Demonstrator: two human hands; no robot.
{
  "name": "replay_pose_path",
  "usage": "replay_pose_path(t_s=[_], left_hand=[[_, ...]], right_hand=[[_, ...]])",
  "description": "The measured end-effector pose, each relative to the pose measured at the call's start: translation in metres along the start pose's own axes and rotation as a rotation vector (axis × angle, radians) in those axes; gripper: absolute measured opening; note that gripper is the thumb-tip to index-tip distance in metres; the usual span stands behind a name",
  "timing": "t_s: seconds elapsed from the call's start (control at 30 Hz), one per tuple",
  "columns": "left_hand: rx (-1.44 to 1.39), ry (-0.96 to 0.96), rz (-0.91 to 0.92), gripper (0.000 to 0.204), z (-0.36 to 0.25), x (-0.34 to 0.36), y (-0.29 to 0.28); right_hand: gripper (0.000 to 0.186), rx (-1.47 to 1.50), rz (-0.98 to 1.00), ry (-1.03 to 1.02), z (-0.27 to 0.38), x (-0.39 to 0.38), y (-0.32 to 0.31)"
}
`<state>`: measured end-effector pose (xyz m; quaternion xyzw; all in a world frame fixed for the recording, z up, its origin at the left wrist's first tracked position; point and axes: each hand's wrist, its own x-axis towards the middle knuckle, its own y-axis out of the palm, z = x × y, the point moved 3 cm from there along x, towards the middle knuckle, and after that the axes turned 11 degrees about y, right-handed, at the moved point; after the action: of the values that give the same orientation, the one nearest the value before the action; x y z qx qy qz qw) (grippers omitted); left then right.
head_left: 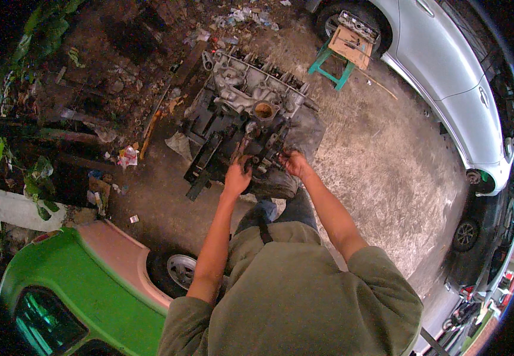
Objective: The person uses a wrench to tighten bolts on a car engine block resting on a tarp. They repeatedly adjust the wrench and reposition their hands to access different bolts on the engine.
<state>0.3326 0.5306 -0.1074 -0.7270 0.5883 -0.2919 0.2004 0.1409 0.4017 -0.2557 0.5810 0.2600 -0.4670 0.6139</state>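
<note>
A greasy car engine (251,95) stands in front of me, its grey metal head and intake side up. My left hand (238,176) is closed around the near end of a long metal tool (243,144), which looks like a wrench and reaches up toward the engine's middle; its exact kind is hard to make out. At the engine's near right side, my right hand (294,163) has its fingers bent in against a dark bracket-like part (273,147). What those fingertips pinch, if anything, is hidden in dark clutter.
A green stool (339,70) with a wooden top carries metal parts, beside a silver car (435,59) at the right. A green and pink car body (79,273) stands at the lower left. Litter and dirt (114,77) lie at the far left, concrete floor (381,160) at the right.
</note>
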Motion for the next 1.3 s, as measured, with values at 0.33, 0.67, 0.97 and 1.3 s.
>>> replay_pose_path(t_s=[0.33, 0.67, 0.97, 1.3], left_hand=[[0.024, 0.038, 0.015, 0.037, 0.006, 0.001, 0.003], [-0.145, -0.151, 0.022, 0.035, 0.014, -0.004, 0.007], [0.059, 0.099, -0.137, 0.040, -0.004, -0.002, -0.002], [-0.015, -0.098, -0.008, 0.038, -0.003, -0.001, 0.001]], right_hand=[[0.025, -1.049, -0.321, -0.942, -0.007, -0.082, 0.040], [0.016, -1.057, -0.435, -1.179, -0.027, -0.077, 0.010], [0.017, -0.774, -0.380, -1.026, -0.018, -0.034, -0.004], [0.014, 0.048, -0.001, -0.320, -0.004, -0.035, 0.011]])
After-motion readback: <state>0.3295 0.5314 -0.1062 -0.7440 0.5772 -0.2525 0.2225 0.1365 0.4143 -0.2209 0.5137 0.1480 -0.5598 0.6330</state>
